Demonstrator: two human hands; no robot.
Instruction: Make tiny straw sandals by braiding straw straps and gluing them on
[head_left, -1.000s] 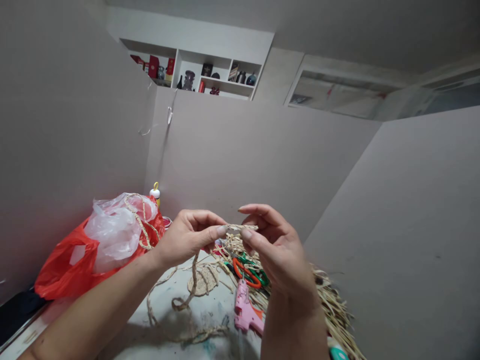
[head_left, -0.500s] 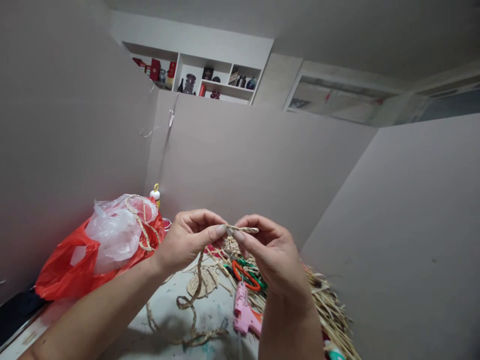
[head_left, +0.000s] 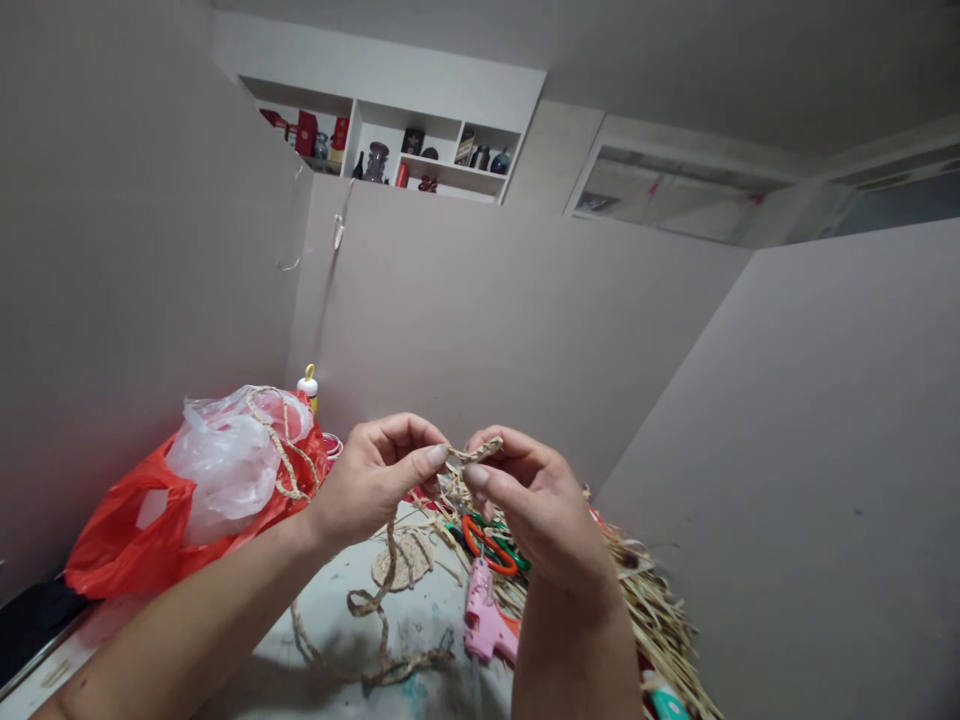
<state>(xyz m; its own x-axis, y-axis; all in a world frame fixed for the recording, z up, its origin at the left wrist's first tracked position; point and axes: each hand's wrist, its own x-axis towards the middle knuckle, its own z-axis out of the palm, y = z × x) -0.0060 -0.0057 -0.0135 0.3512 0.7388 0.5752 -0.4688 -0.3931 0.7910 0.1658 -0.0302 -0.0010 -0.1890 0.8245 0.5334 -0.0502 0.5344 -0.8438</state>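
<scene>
A braided straw cord [head_left: 390, 560] hangs from between my two hands down to the white tabletop [head_left: 330, 610], where it loops. My left hand [head_left: 375, 480] pinches the cord's upper end between thumb and fingers. My right hand [head_left: 532, 505] pinches the same end [head_left: 474, 452] just to the right, fingers curled in. Both hands are raised above the table, almost touching each other. Under them lies a small flat coil of braided straw [head_left: 405, 562].
A pink glue gun [head_left: 484, 620] lies below my right hand, beside orange and green scissors [head_left: 491, 545] and a heap of loose straw strips [head_left: 652, 610]. A red bag with clear plastic [head_left: 187, 490] and a small yellow bottle [head_left: 308, 385] sit at the left. Grey partition walls enclose the table.
My right hand's fingers have closed from spread to a pinch on the cord end and drawn in toward my left hand. The cord's tip now tilts upward.
</scene>
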